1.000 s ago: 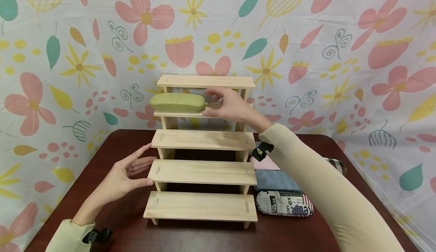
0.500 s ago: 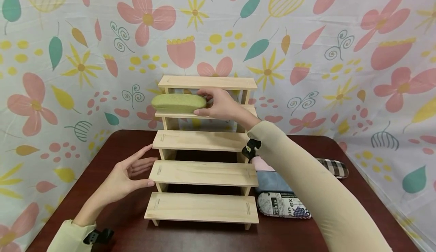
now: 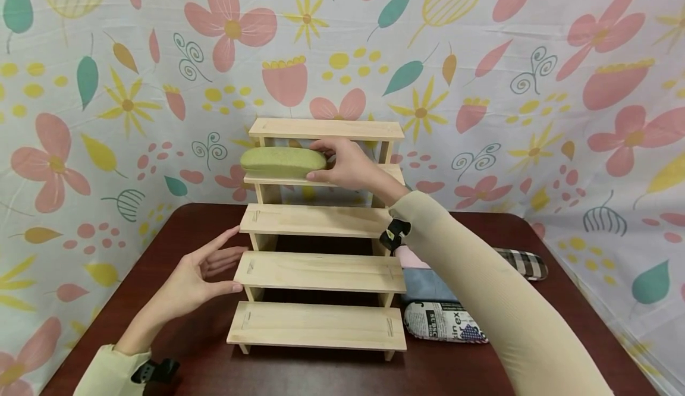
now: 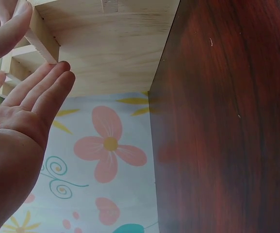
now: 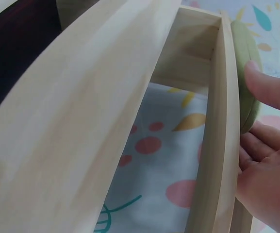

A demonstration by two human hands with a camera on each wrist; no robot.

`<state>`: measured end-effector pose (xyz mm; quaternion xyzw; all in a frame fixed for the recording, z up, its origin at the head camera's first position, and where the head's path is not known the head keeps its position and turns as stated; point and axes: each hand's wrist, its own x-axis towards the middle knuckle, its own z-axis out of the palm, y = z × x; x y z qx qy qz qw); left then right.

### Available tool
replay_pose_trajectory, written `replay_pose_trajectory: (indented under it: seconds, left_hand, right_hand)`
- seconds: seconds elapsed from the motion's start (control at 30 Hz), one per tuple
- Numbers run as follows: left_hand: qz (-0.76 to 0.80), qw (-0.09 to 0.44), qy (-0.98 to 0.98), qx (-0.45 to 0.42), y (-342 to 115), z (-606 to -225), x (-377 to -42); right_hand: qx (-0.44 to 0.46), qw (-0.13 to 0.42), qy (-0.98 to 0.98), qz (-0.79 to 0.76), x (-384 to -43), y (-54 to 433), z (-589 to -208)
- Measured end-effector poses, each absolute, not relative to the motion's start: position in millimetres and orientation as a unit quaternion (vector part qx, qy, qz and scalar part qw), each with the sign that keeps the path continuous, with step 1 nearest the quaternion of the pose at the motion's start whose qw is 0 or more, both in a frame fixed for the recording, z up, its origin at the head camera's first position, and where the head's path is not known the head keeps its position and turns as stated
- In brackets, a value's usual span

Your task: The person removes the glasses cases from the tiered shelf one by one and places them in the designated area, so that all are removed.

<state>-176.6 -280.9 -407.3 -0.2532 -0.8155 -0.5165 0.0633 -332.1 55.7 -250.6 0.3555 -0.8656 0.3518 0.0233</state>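
A green glasses case (image 3: 282, 162) lies lengthwise on the second-highest step of a stepped wooden rack (image 3: 316, 327), towards its left end. My right hand (image 3: 348, 167) holds the case's right end; in the right wrist view the thumb (image 5: 263, 87) lies on its near face and the other fingers curl by its end. My left hand (image 3: 189, 277) rests at the rack's left side, index fingertip at one step's edge and thumb tip at the step below. In the left wrist view its fingers (image 4: 47, 92) are fairly straight against a wooden edge.
Right of the rack, partly behind my right sleeve, lie a newspaper-print case (image 3: 441, 323), a blue case (image 3: 425, 285), a pink item (image 3: 409, 258) and a black-and-white checked case (image 3: 527, 264). The dark red table (image 3: 184, 235) meets a flowered cloth (image 3: 160, 104) behind.
My right hand has moved left along the step onto the green case's right end. The case has since shifted very slightly right. My left hand has kept its place against the rack.
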Motion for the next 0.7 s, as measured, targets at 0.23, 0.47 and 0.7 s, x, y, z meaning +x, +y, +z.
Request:
replay_pose_trajectory:
  seconds: [0.23, 0.47, 0.7]
  left_hand:
    - [-0.52, 0.066, -0.81, -0.263, -281.1, -406.0, -177.0]
    - [-0.521, 0.067, -0.809, -0.264, -281.3, -404.8, -175.9]
    - [-0.52, 0.061, -0.812, -0.259, -280.5, -405.0, -175.5]
  right_hand:
    - [0.351, 0.02, -0.861, 0.367, -324.8, 67.8, -248.5]
    - [0.344, 0.0, -0.856, 0.386, -323.1, 78.0, -246.8]
    - [0.34, -0.024, -0.849, 0.404, -324.9, 81.0, -248.3]
